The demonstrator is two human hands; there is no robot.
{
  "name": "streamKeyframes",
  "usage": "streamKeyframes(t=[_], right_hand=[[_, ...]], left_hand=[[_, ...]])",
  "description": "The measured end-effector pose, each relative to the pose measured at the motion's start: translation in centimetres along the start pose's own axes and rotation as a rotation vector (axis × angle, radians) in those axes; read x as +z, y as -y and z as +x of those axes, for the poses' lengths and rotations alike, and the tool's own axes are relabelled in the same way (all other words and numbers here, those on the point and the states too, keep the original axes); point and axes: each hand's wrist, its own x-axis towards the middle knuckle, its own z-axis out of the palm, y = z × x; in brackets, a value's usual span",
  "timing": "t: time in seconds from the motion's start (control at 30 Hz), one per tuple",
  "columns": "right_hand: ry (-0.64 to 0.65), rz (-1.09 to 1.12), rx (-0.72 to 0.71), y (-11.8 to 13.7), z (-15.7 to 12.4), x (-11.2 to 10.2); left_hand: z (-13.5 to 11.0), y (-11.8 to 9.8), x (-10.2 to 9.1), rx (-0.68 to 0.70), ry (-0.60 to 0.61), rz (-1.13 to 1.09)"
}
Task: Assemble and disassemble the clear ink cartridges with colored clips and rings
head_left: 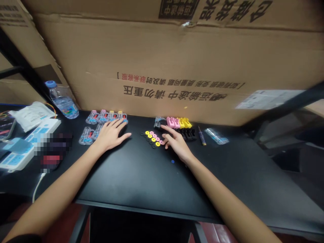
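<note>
My left hand [111, 135] lies with fingers spread over the near row of clear plastic devices [86, 135], partly covering them. Another row of clear devices [91, 117] with pink or yellow ends and red parts lies just behind. My right hand [176, 144] has its index finger stretched toward a small clear-and-black piece [159, 122]; contact is hard to tell. Its other fingers bend beside the pink rings [154, 135], holding nothing I can see. Yellow rings [153, 139] and black rings [154, 146] lie in neighbouring rows. Behind this hand stand pink holders [172, 122], yellow holders [185, 122] and black holders [190, 134].
A large cardboard box [157, 50] walls off the back of the black table [141, 179]. At left are a water bottle [63, 101], a power strip [48, 130] and a white packet [32, 114]. A screwdriver [201, 136], clear bag [216, 136] and blue disc [172, 161] lie rightward.
</note>
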Motion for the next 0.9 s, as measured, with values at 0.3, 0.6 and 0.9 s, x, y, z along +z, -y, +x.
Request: streamKeyframes(t=[0.3, 0.6, 0.9], right_hand=[[0.039, -0.045, 0.017, 1.3, -0.2, 0.2], [-0.232, -0.351, -0.336, 4.5, -1.4, -2.7], [-0.323, -0.906, -0.557, 2.6, 0.4, -6.6]], left_hand=[[-0.3, 0.4, 0.7, -0.030, -0.040, -0.133], [-1.1, -1.4, -0.8, 0.094, -0.156, -0.239], [-1.8, -4.2, -0.1, 0.332, -0.040, -0.384]])
